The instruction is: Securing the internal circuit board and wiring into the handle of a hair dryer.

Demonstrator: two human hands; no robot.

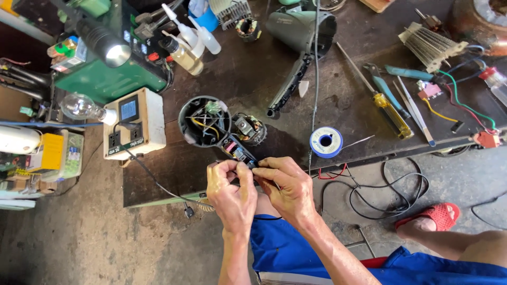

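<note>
At the near edge of the dark desk (264,79), both hands meet on the handle of an opened hair dryer shell (205,122). Left hand (231,196) and right hand (288,189) each have their grip pinched on the small parts at the handle's end. Just right of the shell lies a small motor (249,128); farther right sits a blue solder spool (326,142).
</note>
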